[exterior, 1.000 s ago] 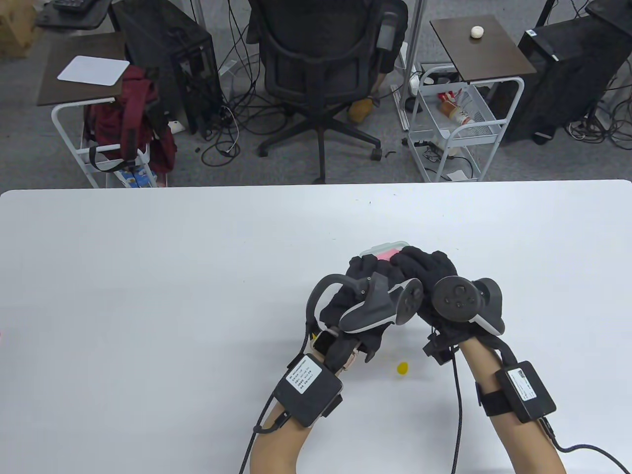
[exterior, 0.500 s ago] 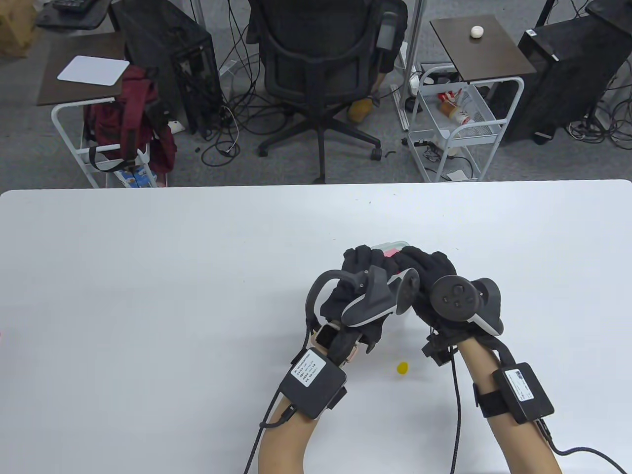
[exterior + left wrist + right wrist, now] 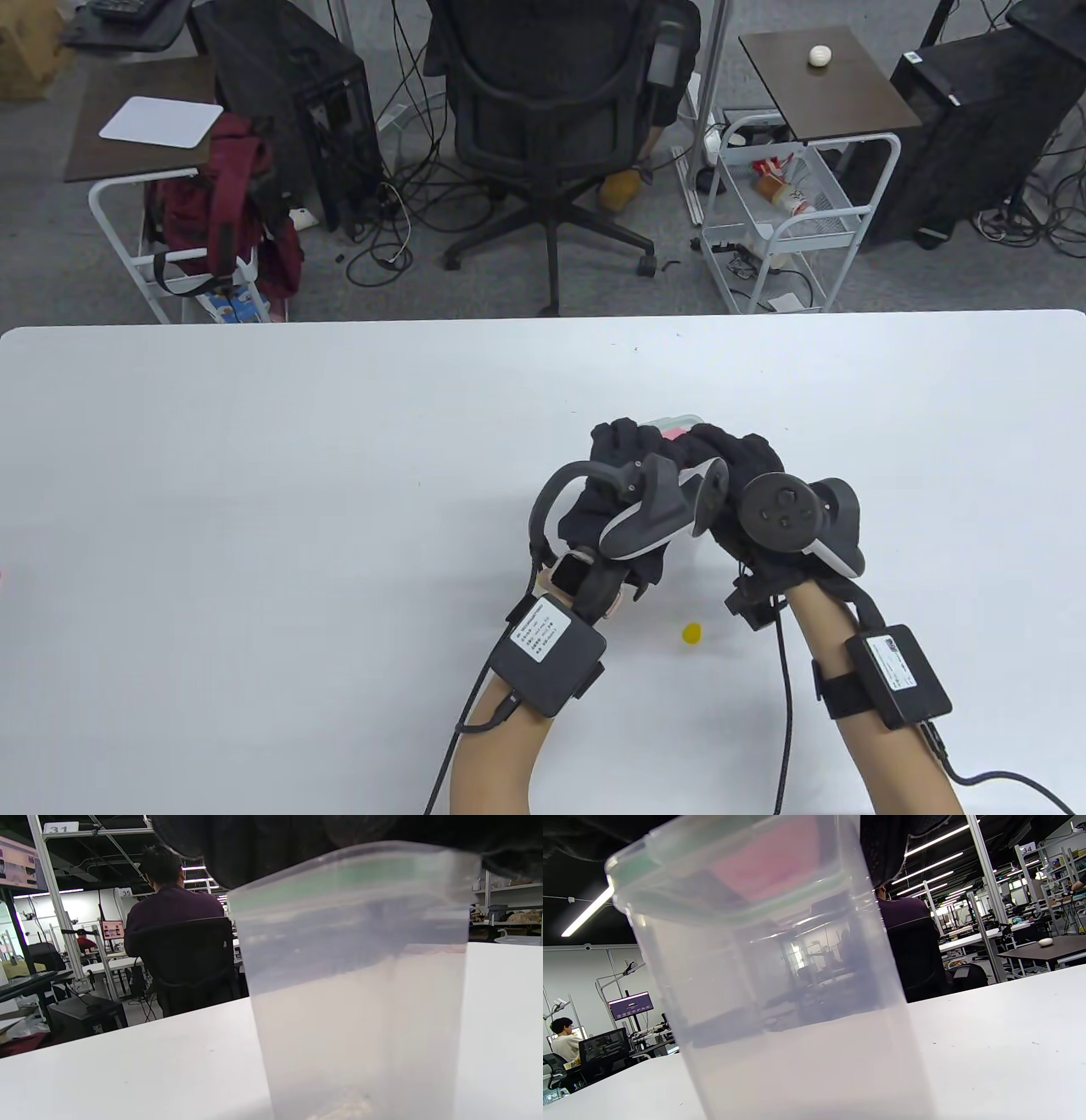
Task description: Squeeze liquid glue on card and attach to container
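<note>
A clear plastic container (image 3: 679,422) with a green-rimmed lid stands upright on the white table (image 3: 254,509). A pink card (image 3: 674,435) lies on its lid, mostly covered by my hands. My left hand (image 3: 624,454) and right hand (image 3: 730,454) both rest on top of the lid and press down on the card. The container fills the left wrist view (image 3: 360,984) and the right wrist view (image 3: 780,984), where the pink card (image 3: 780,861) shows through the lid. The glue bottle is not in view.
A small yellow cap (image 3: 692,632) lies on the table between my forearms, near the front. Beyond the far table edge stand an office chair (image 3: 547,110), two side tables and a wire cart (image 3: 785,212).
My left hand has shifted slightly farther over the lid, and its wrist has turned a little. The right hand and the container have stayed in place.
</note>
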`<state>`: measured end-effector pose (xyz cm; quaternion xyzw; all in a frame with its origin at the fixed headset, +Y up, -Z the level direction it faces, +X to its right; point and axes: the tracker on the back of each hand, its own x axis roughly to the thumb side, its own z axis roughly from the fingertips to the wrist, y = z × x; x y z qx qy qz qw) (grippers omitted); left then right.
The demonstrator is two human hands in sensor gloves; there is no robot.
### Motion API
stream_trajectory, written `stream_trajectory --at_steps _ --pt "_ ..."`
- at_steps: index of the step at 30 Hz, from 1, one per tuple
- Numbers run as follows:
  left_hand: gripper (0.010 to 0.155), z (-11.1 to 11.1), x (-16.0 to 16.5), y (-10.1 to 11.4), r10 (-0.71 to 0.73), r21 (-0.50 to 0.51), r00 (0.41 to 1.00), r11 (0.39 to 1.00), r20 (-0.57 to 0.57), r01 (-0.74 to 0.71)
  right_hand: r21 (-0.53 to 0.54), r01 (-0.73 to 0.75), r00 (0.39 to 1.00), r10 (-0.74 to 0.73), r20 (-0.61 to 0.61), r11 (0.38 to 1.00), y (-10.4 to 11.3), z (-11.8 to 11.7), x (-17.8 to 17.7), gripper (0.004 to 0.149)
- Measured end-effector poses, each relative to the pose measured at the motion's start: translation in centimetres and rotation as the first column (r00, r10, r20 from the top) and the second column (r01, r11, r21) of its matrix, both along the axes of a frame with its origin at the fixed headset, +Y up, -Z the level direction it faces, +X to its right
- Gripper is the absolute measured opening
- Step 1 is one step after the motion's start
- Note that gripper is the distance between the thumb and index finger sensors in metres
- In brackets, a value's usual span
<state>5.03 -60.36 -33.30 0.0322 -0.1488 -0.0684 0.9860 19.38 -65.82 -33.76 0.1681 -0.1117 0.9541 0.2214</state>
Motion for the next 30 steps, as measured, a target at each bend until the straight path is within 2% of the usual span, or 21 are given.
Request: stream_trajectory --at_steps 5,9,12,20,26,30 --pt "0.048 0.5 -0.7 -0.1 0.021 -0.013 0.998 1.0 0.056 -0.02 -0.01 -0.003 1.0 0.003 0.001 1.0 0.0 0.0 0.0 0.047" --pt "0.048 1.9 -0.6 0.1 0.047 -0.032 0.987 0.999 0.152 -0.043 -0.013 -0.001 1.0 0.001 0.003 1.0 0.0 0.0 0.0 0.047" --pt "0.049 2.2 -0.7 -0.1 0.013 0.0 0.988 1.0 0.153 -0.014 -0.017 0.004 1.0 -0.004 0.004 1.0 0.0 0.0 0.0 0.047" --pt "0.049 2.1 -1.9 -0.1 0.108 -0.06 0.976 0.993 0.189 -0.098 -0.013 0.001 1.0 -0.001 0.011 1.0 0.0 0.0 0.0 0.047" --pt "0.047 3.7 -2.2 0.4 0.104 -0.069 0.969 0.993 0.225 -0.091 -0.013 0.012 1.0 -0.012 0.02 1.0 0.0 0.1 0.0 0.046" --pt "0.048 5.8 -2.9 0.6 0.149 -0.055 0.952 0.989 0.268 -0.139 -0.015 0.018 1.0 -0.017 0.026 1.0 -0.1 0.2 0.2 0.047"
